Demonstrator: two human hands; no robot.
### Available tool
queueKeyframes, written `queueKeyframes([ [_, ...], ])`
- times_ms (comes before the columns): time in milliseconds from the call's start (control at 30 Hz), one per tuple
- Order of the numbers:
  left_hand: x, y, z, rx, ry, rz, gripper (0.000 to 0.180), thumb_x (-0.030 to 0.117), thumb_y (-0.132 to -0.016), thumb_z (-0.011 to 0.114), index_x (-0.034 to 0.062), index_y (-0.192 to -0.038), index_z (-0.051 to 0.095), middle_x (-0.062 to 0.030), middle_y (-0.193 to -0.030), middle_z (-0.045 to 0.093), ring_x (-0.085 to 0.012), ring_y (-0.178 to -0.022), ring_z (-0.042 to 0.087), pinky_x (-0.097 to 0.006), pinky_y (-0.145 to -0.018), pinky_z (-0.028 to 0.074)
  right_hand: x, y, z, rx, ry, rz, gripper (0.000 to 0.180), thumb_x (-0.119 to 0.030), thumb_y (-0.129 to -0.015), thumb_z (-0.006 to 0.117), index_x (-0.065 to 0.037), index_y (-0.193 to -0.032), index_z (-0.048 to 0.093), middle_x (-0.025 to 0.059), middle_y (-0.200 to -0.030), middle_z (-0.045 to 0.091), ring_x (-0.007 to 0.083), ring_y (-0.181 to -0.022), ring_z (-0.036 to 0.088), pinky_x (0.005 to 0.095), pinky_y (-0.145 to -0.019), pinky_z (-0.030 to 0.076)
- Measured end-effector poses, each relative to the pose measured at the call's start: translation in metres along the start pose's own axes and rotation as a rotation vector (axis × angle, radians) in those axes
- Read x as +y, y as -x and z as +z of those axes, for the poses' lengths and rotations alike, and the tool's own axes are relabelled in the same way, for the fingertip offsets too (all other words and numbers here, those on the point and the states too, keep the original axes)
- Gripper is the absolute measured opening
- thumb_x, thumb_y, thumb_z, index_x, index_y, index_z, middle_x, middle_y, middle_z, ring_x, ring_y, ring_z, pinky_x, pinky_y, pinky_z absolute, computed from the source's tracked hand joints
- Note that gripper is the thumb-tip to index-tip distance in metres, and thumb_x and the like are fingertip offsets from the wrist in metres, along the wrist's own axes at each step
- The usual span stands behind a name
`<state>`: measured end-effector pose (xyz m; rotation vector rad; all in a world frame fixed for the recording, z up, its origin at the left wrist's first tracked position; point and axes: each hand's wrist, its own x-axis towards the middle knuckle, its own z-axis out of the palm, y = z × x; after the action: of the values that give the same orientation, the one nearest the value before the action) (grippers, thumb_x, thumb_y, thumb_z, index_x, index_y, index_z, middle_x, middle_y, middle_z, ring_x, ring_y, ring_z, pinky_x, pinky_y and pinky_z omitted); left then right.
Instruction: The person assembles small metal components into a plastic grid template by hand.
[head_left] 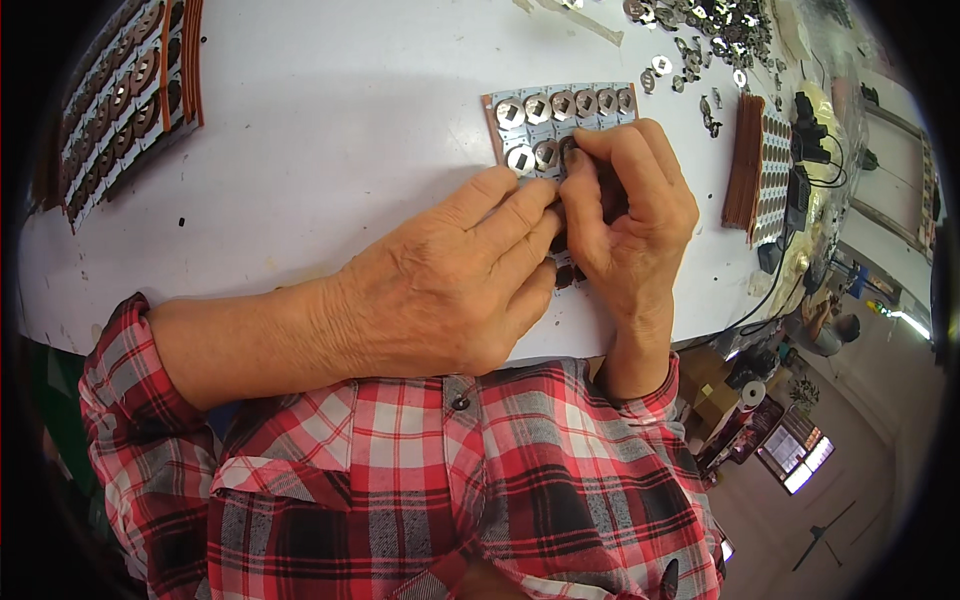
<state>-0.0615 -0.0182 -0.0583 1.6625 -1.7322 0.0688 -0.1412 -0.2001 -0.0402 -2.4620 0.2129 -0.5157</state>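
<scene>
"What are you holding?"

"My right grip point(652, 205) is closed on a metal disc point(565, 142), with the panel point(542, 131) beneath it. My left grip point(430, 280) lies just left of that, across the panel; whether it holds anything, I can't tell."

"And doing this well?"

"I'd judge it wants my left bracing the panel, and 1 disc at a time, kept level."
</scene>
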Motion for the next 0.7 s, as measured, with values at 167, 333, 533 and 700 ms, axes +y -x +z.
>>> queueKeyframes([
  [167,0.002,0.0,-0.001,-0.001,-0.033,0.018,0.028,0.009,-0.073,0.073,-0.0085,-0.094,0.073,-0.0281,-0.108,0.07,-0.0418,-0.111,0.068,-0.053,-0.093,0.057,-0.003,0.002,0.0,-0.015,-0.075,0.027,0.014,0.008,-0.086,0.075,0.0,-0.096,0.07,0.0037,-0.082,0.061,0.0089,-0.061,0.056,0.0235,-0.054,0.042],
  [333,0.0,0.0,-0.001,0.005,-0.025,0.02,0.025,0.009,-0.073,0.073,-0.008,-0.092,0.071,-0.0292,-0.111,0.07,-0.0424,-0.114,0.068,-0.054,-0.093,0.057,0.0,0.005,-0.005,-0.017,-0.183,0.157,0.013,0.007,-0.088,0.074,-0.002,-0.096,0.068,0.0018,-0.084,0.064,0.0067,-0.06,0.058,0.0235,-0.053,0.044],
  [533,-0.001,0.002,-0.001,0.015,-0.002,0.011,0.024,0.009,-0.074,0.073,-0.0075,-0.091,0.07,-0.0297,-0.114,0.07,-0.0422,-0.116,0.068,-0.054,-0.095,0.057,-0.007,0.008,-0.013,-0.148,-0.265,0.267,0.01,0.002,-0.097,0.073,0.002,-0.106,0.069,0.0008,-0.093,0.07,0.0043,-0.079,0.063,0.0186,-0.069,0.049],
  [700,-0.002,0.001,0.0,0.023,-0.011,0.022,0.023,0.008,-0.075,0.074,-0.0073,-0.091,0.07,-0.0292,-0.114,0.07,-0.042,-0.116,0.068,-0.053,-0.095,0.057,-0.007,0.001,-0.005,-0.012,-0.25,0.208,0.012,0.006,-0.089,0.076,0.001,-0.099,0.071,0.0014,-0.089,0.066,0.0044,-0.064,0.055,0.0222,-0.055,0.043],
])
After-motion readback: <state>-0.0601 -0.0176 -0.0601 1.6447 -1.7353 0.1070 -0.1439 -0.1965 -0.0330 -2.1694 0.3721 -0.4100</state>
